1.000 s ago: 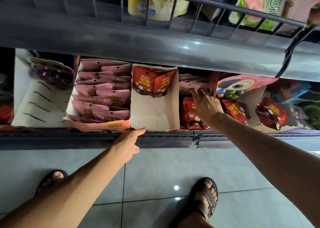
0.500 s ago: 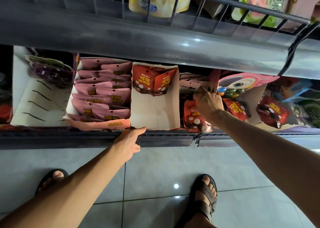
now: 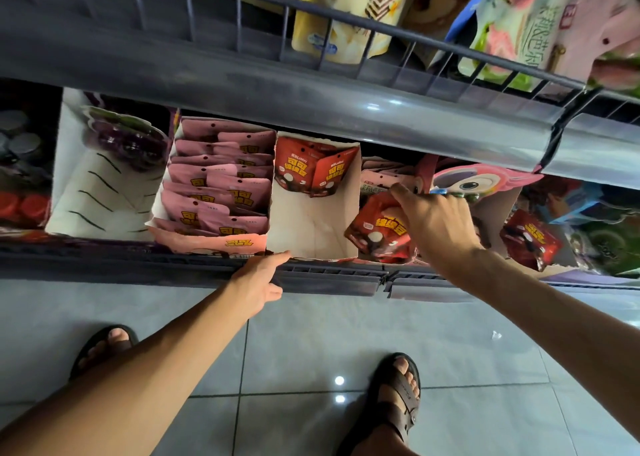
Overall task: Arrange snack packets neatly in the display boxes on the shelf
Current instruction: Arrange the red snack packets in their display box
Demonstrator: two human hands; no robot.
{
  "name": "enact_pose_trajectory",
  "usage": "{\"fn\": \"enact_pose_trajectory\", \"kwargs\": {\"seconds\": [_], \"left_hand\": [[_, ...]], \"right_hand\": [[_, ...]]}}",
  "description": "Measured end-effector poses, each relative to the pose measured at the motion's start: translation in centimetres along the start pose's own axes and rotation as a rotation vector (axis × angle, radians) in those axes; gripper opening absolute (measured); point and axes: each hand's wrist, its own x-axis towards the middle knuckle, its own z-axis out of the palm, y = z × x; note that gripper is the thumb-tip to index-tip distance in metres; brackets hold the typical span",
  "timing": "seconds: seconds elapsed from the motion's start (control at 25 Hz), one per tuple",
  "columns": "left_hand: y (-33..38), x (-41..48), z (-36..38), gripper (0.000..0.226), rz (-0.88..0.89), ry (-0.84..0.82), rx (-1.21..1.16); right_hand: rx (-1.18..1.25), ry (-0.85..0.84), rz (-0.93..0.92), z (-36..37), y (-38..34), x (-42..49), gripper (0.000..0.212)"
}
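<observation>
Grey tile floor (image 3: 311, 351) underfoot, low grey shelf (image 3: 329, 277) in front, upper shelf lip (image 3: 311, 109) overhanging the back of the boxes

Change vs a second ago: right hand (image 3: 436, 220) was digging in the mixed pile right of the white display box (image 3: 311, 230). Now it grips one red packet (image 3: 374, 235) by its top. Packet is lifted off the pile, tilted, just beside the box's right wall. We read that as pick done, transfer pending

Left hand (image 3: 258, 282) unchanged: thumb straight against the box's front-left corner, other fingers loosely folded below, holding nothing we can see. Probably bracing the box

Box state: rear red packets (image 3: 304, 171) upright at the back, rest of its floor bare, so plenty of room in front of them. Pink display box (image 3: 214, 242) on the left looks full, no work there

Clearance: the box's right wall sits between packet and slot, so it needs a lift over. Overhang caps height at the back, so entry over the front half looks safer. Loose red packets (image 3: 530, 244) further right remain unsorted
</observation>
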Motion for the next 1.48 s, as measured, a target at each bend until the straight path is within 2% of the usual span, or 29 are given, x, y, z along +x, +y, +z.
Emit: {"fn": "enact_pose_trajectory", "kwargs": {"seconds": [0.12, 0.4, 0.52, 0.64, 0.76, 0.92, 1.2, 1.28, 1.44, 1.48], "left_hand": [[0.1, 0.4, 0.0, 0.065, -0.042, 0.014, -0.08], [-0.1, 1.8, -0.1, 0.085, -0.168, 0.003, -0.242], [-0.2, 2.3, 0.0, 0.083, -0.162, -0.022, -0.259], [-0.3, 2.7, 0.1, 0.076, -0.125, -0.024, -0.242], [-0.3, 2.9, 0.1, 0.083, -0.17, -0.003, -0.24], [-0.4, 3.5, 0.1, 0.07, -0.146, -0.02, -0.27], [-0.6, 3.8, -0.1, 0.067, -0.109, -0.058, -0.288], [-0.6, 3.7, -0.1, 0.074, -0.123, -0.049, -0.277], [-0.4, 3.2, -0.2, 0.061, -0.116, -0.084, -0.267], [-0.3, 3.0, -0.2, 0.057, -0.121, -0.084, -0.256]], "right_hand": [[0.057, 0.026, -0.018, 0.8, -3.2, 3.8, 0.021], [0.09, -0.185, -0.023, 8.7, -9.3, 9.2, 0.024], [0.171, -0.162, 0.026, 10.1, -9.1, 9.2, 0.024], [0.197, -0.178, 0.053, 10.4, -8.7, 9.8, 0.012], [0.271, -0.132, 0.15, 10.3, -8.6, 11.8, 0.022], [0.332, -0.162, 0.245, 11.0, -9.4, 13.6, 0.027], [0.511, -0.172, 0.351, 11.9, -9.5, 13.6, 0.032], [0.55, -0.164, 0.33, 11.5, -9.2, 13.1, 0.032], [0.443, -0.013, 0.139, 9.3, -7.8, 11.0, 0.015], [0.414, 0.048, 0.096, 8.6, -7.1, 10.1, 0.018]]}}
